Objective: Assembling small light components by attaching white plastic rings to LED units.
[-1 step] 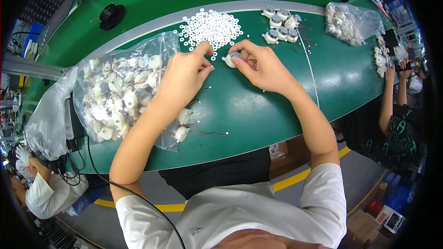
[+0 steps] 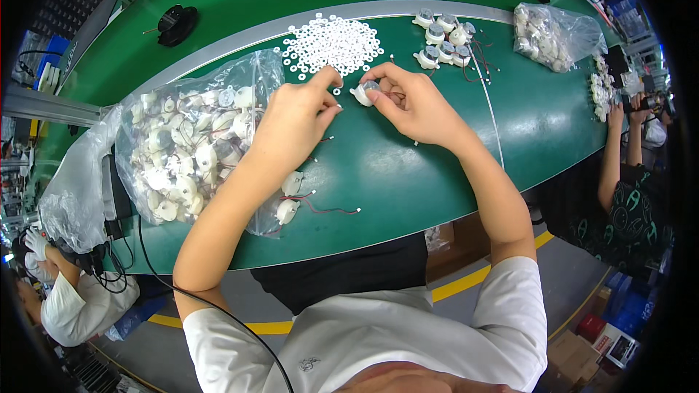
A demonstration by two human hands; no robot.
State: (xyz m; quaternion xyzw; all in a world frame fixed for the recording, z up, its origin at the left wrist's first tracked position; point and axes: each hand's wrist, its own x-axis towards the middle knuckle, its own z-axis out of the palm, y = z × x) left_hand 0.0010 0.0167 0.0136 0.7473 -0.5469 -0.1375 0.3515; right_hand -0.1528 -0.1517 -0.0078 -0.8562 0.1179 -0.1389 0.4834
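Observation:
My right hand (image 2: pixel 419 105) holds a small white round motor part (image 2: pixel 364 93) just above the green mat (image 2: pixel 408 175). My left hand (image 2: pixel 291 124) sits beside it to the left. Its thumb and forefinger pinch a small white ring (image 2: pixel 337 91) at the near edge of a pile of white rings (image 2: pixel 331 42). The two hands' fingertips almost meet over the part.
A clear bag of white motor parts (image 2: pixel 189 145) lies under my left forearm, with two loose wired parts (image 2: pixel 289 204) beside it. Several finished parts (image 2: pixel 440 40) and another bag (image 2: pixel 553 33) lie at the back right. Other people work at the right (image 2: pixel 626 175) and lower left (image 2: pixel 65 306).

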